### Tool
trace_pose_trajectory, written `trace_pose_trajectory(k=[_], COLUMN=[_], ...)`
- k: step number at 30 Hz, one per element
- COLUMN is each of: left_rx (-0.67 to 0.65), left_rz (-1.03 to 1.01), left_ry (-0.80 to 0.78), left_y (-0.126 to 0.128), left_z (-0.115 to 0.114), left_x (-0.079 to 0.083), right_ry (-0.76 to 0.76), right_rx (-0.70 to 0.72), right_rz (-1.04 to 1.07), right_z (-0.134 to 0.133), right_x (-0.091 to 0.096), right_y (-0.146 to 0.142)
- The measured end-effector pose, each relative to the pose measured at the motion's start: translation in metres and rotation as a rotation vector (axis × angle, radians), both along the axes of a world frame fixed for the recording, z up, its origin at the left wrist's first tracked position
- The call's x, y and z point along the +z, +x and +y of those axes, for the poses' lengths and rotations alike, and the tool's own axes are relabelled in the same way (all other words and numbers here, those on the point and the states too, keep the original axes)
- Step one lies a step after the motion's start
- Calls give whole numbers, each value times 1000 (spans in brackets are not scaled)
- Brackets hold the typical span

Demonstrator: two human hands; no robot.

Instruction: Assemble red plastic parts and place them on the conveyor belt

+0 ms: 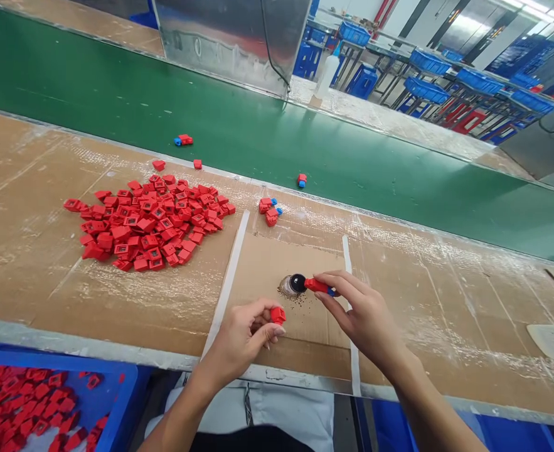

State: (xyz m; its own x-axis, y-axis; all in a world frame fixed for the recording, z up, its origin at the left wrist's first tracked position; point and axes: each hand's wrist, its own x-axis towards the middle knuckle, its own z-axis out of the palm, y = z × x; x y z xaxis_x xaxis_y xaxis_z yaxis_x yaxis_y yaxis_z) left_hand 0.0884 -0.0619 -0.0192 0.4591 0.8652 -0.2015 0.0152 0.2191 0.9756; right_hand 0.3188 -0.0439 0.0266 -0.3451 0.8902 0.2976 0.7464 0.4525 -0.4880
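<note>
My left hand [246, 336] is closed on a small red plastic part [277, 315], pinched between thumb and fingers just above the cardboard. In my right hand [359, 304] is a red and blue plastic piece [317, 285], its red end against or right beside the round black top [297, 283] of a small clear container [286, 287]. Whether the two touch is hard to tell. Dark specks lie around the container on a cardboard sheet [258, 270]. Behind my hands sit a few red and blue pieces [271, 217].
A large heap of red parts [149, 220] covers the left of the table. Beyond it runs a green belt [239, 141] carrying a few pieces. A blue bin [126, 402] of red parts stands below left. White tape strips [227, 282] flank the cardboard. A white bottle [327, 74] stands behind.
</note>
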Motion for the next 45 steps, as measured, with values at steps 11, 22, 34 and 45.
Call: trace_pose_trajectory(k=[11,22,34,45], left_rx=[-55,-30,2,14], left_rz=[69,26,-128,-186], left_ry=[67,46,-126,-157], left_y=[-2,-3,4,1], left_z=[-1,-3,-10,-8], left_x=[7,5,1,1], right_ry=[-22,-6,25,-65], right_rx=[3,-3,-27,-9], right_rz=[-19,-19,21,191], right_z=[-1,-2,-4,-29], right_x=[-1,-2,-2,7], right_y=[-6,-7,-9,-29])
